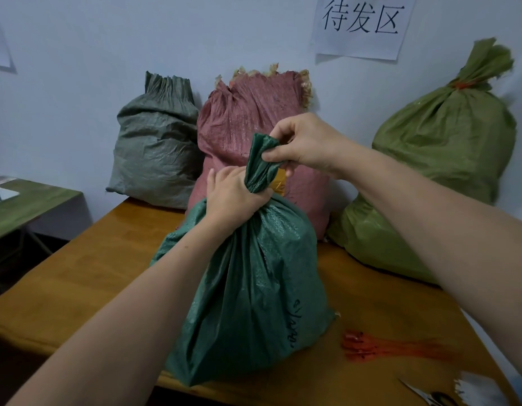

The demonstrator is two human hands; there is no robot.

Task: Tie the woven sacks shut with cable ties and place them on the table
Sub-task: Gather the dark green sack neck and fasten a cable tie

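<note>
Dispatch storeroom, wall sign (pixel 361 24), filled woven sacks (pixel 447 148), table (pixel 93 271)

I see the dark green sack (pixel 248 294) standing upright near the front edge of the table (pixel 93 276), full, with black writing on its side. Its neck is gathered into a twist; my left hand (pixel 233 197) grips the neck and my right hand (pixel 306 142) pinches the top of it. No tie shows on it. Along the back edge stand three more. The grey-green sack (pixel 157 150) is at the left corner, its top pleated. The red sack (pixel 254 136) is in the middle, its top frayed. The olive sack (pixel 438 159) is at the right, closed with a red cable tie (pixel 462 84). The loose cable ties (pixel 385 345), red, lie flat near the front right corner.
</note>
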